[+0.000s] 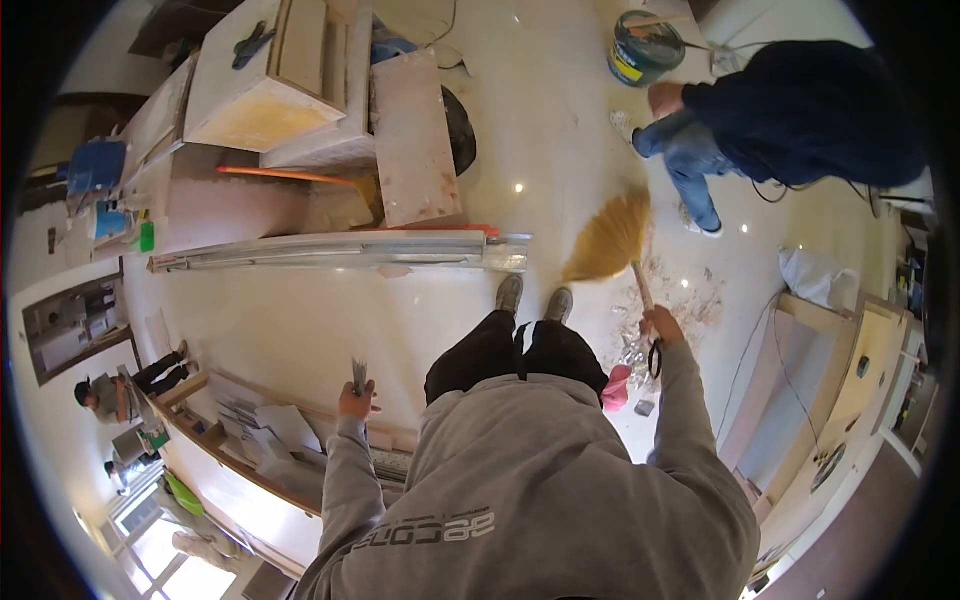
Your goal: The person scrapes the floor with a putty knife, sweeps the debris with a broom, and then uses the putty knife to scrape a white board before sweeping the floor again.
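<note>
My right hand [660,325] is closed round the handle of a straw broom [610,240]. A dark loop hangs by that wrist. The broom's fan of yellow bristles spreads over the pale floor, beside scattered dust and broken debris [690,300]. Out to the other side, my left hand [357,401] grips a short, narrow grey piece that looks like metal [360,374]; its exact kind I cannot tell. Near my right forearm, a pink bag or cloth [617,388] lies on the floor.
A co-worker in dark clothing [800,110] bends near a black bucket [645,50]. Long metal profiles [340,253] lie ahead of my feet, beside boards and cabinets [265,75]. A wooden frame with offcuts [270,425] stands left; cables and panels [790,390] are right.
</note>
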### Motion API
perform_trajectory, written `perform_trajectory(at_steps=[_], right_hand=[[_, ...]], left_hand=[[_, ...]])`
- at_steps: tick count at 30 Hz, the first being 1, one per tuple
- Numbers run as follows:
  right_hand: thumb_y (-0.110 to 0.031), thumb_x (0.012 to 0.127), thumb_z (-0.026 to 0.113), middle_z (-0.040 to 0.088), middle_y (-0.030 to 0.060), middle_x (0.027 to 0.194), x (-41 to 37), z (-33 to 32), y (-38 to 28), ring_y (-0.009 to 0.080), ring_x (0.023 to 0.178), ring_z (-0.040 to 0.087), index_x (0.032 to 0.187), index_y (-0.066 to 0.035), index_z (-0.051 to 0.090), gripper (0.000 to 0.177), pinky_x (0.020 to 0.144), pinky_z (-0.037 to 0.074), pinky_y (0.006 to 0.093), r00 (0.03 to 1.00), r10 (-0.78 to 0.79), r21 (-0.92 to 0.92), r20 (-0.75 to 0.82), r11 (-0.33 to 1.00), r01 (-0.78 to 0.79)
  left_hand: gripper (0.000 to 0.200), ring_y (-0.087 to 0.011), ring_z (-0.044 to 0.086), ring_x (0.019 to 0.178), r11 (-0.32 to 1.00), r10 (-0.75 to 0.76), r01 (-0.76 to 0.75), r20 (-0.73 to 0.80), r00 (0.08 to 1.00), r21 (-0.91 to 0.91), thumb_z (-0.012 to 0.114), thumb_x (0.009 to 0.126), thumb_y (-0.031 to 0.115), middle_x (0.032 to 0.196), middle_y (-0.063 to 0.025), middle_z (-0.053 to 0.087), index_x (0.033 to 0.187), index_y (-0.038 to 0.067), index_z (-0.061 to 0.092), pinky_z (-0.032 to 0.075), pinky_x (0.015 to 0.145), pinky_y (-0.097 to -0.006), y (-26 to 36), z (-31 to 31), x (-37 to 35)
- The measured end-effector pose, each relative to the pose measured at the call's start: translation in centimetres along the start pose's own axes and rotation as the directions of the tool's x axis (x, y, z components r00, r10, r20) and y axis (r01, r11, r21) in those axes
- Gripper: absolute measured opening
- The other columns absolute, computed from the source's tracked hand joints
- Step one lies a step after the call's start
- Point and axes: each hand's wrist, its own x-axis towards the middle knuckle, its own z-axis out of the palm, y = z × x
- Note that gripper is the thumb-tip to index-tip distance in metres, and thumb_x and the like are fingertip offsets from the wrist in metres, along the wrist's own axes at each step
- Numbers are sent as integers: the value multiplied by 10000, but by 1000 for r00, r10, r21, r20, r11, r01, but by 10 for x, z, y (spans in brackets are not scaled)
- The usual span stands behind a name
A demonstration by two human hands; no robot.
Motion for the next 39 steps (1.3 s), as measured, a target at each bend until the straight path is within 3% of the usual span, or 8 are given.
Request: perform_trajectory(at_steps=[4, 7, 8, 10, 14, 22, 29, 39], right_hand=[[-72, 804, 507, 539, 101, 641, -111, 42, -42, 203, 480, 517, 1038, 4, 398, 269, 436, 426, 325, 992, 5, -80, -124, 997, -15], [-72, 823, 517, 557, 80, 666, -135, 16, -47, 190, 519, 532, 1239, 95, 244, 525, 561, 463, 309, 989, 51, -50, 141, 998, -44], [-67, 832, 519, 561, 75, 663, -147, 30, -67, 186, 522, 535, 1204, 71, 279, 464, 572, 467, 313, 995, 51, -197, 82, 980, -34], [-27, 823, 538, 501, 101, 639, -136, 32, -73, 194, 481, 488, 1301, -127, 235, 575, 469, 427, 319, 973, 179, 150, 148, 968, -201], [-26, 814, 562, 448, 75, 605, -44, 31, -65, 180, 459, 452, 1086, -184, 343, 384, 406, 357, 301, 836, 166, 341, 523, 858, -384], [-60, 831, 502, 447, 41, 569, 48, -34, -24, 150, 456, 440, 861, -77, 363, 143, 406, 378, 266, 903, 240, 308, 356, 882, -356], [-54, 795, 451, 410, 35, 559, 51, -145, 21, 125, 454, 435, 814, -51, 321, 131, 419, 403, 246, 919, 345, 507, 193, 767, -394], [-60, 827, 469, 438, 27, 595, -147, -75, -52, 112, 489, 451, 850, -49, 367, 106, 425, 399, 230, 975, 111, 633, 194, 745, -211]], left_hand=[[414, -278, 642, 539, 999, 33, -32, 17, 999, -6, 696, 781, 351, 735, -147, 626, 837, -2, 488, 504, 427, -366, -67, 29, -8], [592, -355, 647, 778, 866, 145, -95, -64, 987, 491, 721, 664, 526, 787, -211, 655, 843, -27, 605, 509, 688, -447, -130, 49, 12], [582, -327, 657, 743, 968, 15, -15, 3, 1000, 250, 715, 676, 517, 778, -199, 657, 839, -31, 602, 519, 668, -418, -185, 66, 52], [534, -277, 667, 685, 968, -50, 45, 13, 999, 245, 709, 712, 463, 774, -176, 660, 853, -39, 595, 535, 612, -373, -133, 78, 4], [501, -259, 673, 641, 991, -5, 3, 18, 1000, 136, 706, 756, 355, 796, -164, 652, 937, -81, 539, 567, 525, -350, -51, 92, -60], [403, -256, 638, 555, 977, 202, -207, -103, 974, -44, 677, 801, 242, 794, -178, 626, 940, -80, 480, 578, 465, -378, -18, 81, -73], [441, -272, 665, 603, 992, 35, -33, -18, 999, 121, 691, 778, 274, 776, -156, 630, 942, -91, 506, 582, 483, -359, -36, 91, -91], [504, -278, 670, 599, 980, -67, 52, 72, 995, 194, 673, 797, 321, 799, -166, 647, 1025, -88, 487, 531, 437, -343, -51, 87, -80]])
